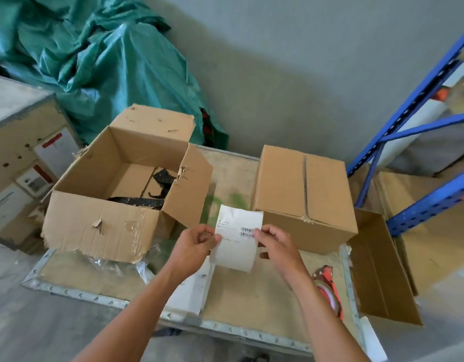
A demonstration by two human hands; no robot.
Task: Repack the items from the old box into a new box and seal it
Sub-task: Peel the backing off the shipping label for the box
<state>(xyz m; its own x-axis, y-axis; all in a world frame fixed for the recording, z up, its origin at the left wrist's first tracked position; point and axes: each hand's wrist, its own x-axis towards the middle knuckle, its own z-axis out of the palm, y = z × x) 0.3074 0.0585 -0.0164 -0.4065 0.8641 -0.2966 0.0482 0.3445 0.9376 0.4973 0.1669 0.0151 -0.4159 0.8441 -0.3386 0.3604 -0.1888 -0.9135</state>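
Observation:
A white shipping label (237, 240) with barcodes hangs between my hands above the table. My left hand (195, 245) pinches its left edge and my right hand (274, 244) pinches its right edge near the barcodes. The old box (100, 223), torn and dented, stands open at the left with black scraps (147, 199) on its bottom. The new box (304, 194) stands at the right, its top flaps closed and taped along the middle seam. A red tape dispenser (330, 291) lies on the table by my right forearm.
The wooden table (251, 304) has a metal-edged rim. Clear plastic wrap (116, 265) and a white sheet (194, 291) lie near the front. Flat cardboard (379, 265) leans at the right by blue shelving (408, 121). Green tarp (95, 61) and a labelled crate (24, 158) sit behind and left.

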